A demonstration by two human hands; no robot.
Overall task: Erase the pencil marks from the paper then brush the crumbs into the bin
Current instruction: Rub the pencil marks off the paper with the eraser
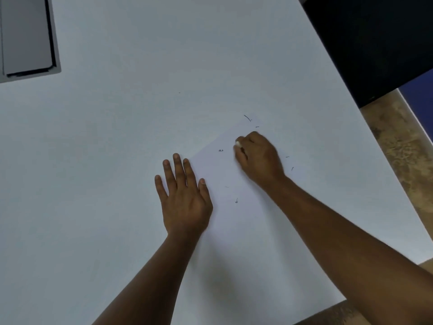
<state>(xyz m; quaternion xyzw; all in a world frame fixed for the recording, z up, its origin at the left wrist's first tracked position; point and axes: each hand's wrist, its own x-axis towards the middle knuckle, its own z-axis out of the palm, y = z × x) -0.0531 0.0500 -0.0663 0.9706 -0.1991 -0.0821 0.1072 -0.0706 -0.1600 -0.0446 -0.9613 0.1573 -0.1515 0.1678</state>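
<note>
Setting: likely an office or study room. Evidence: broad plain white table [105,160] with a smooth laminate-like top, filling most of the view. Grey flat box or tray [25,36] with a dark edge at the far left corner. Dark panel or chair back [375,43] at far right. Mottled brown tile floor [403,146] beyond the table's right edge.

Two bare forearms, sleeveless to the frame edge; left hand [185,198] and right hand [259,158] ringless, ungloved.
</note>
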